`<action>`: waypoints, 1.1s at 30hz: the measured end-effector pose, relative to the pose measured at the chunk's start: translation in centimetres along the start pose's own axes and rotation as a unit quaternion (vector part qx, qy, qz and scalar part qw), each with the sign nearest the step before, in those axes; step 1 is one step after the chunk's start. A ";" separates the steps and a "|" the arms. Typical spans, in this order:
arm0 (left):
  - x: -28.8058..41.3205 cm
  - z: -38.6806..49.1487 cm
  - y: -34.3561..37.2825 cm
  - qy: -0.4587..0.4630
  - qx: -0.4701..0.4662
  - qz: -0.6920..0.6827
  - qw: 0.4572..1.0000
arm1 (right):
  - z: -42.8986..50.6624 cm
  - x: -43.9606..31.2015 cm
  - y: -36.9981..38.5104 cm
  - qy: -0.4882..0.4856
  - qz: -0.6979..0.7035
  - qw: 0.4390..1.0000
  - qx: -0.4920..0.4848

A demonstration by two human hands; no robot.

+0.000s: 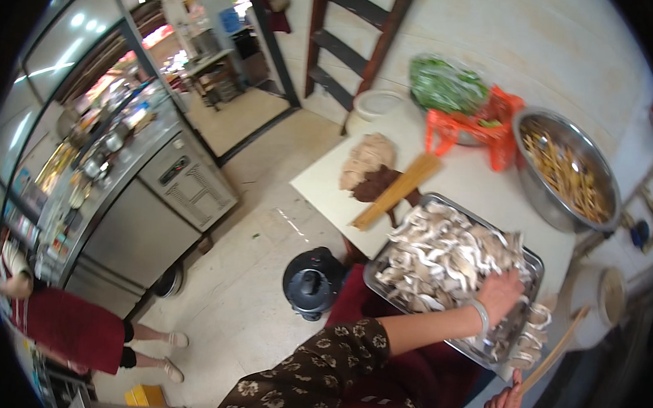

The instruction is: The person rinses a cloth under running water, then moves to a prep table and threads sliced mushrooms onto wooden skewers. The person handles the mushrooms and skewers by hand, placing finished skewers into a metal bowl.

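My left hand (501, 296), with a pale bracelet at the wrist, reaches into the right part of a metal tray (534, 267) heaped with torn oyster mushrooms (441, 250); its blurred fingertips hide whether it grips a piece. Low at the right, my right hand (500, 406) closes around a thin wooden stick (554, 348). Folded mushroom pieces (532, 337) form a row between tray and stick; how they are held is unclear. The tray lies over the near edge of the white table (327, 187). Beyond it, a bundle of thin wooden skewers (400, 189) rests across a dark brown cloth-like item (373, 184).
A steel bowl (564, 218) of yellowish strips, a red plastic bag (448, 134) and bagged greens (446, 85) are on the table. A white bucket (582, 326) stands right; a black lidded pot (311, 284) sits on the floor. Another person in a red apron (69, 326) stands left.
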State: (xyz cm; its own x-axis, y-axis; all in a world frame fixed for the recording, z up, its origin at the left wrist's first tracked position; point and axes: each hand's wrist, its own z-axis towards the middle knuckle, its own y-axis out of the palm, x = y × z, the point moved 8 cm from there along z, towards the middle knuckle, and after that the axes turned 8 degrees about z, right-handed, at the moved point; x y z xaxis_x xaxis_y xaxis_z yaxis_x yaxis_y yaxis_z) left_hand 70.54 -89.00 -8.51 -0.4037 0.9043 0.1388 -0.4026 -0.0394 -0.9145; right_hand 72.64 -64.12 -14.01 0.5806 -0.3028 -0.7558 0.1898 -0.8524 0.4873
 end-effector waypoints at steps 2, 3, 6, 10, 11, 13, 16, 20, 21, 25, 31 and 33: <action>-1.0 -0.4 -2.5 0.004 0.059 -0.113 0.992 | 0.8 0.2 1.9 -0.004 0.010 0.998 -0.065; -1.4 -0.9 -4.0 0.009 0.093 -0.188 0.978 | 1.2 0.1 3.4 0.000 0.021 0.990 -0.137; -2.3 -2.1 -6.6 0.002 0.100 -0.326 0.940 | 4.2 -0.1 5.2 -0.094 -0.005 0.990 -0.103; -1.6 -5.1 -6.0 -0.021 -0.041 -0.462 0.885 | 5.2 0.0 9.5 -0.128 -0.016 0.969 -0.209; -1.3 -5.9 -5.8 -0.014 -0.066 -0.479 0.875 | 5.4 0.3 10.3 -0.125 -0.011 0.972 -0.201; -1.6 -7.1 -6.1 0.007 -0.040 -0.494 0.869 | 5.3 0.5 11.8 -0.112 0.002 0.975 -0.192; -2.4 -8.7 -4.0 -0.056 -0.119 -0.670 0.730 | 3.6 1.1 13.6 -0.068 -0.072 0.975 -0.200; -3.1 -11.0 -1.9 -0.166 -0.199 -0.830 0.495 | 2.0 1.6 14.3 -0.064 -0.185 0.969 -0.153; -3.3 -11.3 -1.9 -0.171 -0.196 -0.846 0.466 | 1.8 1.7 14.6 -0.069 -0.197 0.966 -0.155; -5.2 -11.2 -3.0 -0.152 -0.139 -0.874 0.440 | 2.0 2.2 13.6 -0.042 -0.154 0.985 -0.068; -6.0 -11.5 -3.5 -0.148 -0.145 -0.861 0.465 | 2.2 4.1 15.0 -0.017 -0.137 0.973 -0.185; -5.9 -11.6 -3.4 -0.159 -0.143 -0.844 0.492 | 2.4 4.2 14.9 -0.056 -0.206 0.959 -0.185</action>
State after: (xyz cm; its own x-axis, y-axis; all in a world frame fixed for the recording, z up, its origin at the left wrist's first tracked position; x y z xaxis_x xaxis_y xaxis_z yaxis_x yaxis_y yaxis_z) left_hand 83.84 -89.31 -10.63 0.1807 -0.5681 0.8029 -0.2701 0.7563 0.5959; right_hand 75.99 -79.12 -10.92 0.3115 -0.0338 -0.9497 0.6648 -0.7064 0.2432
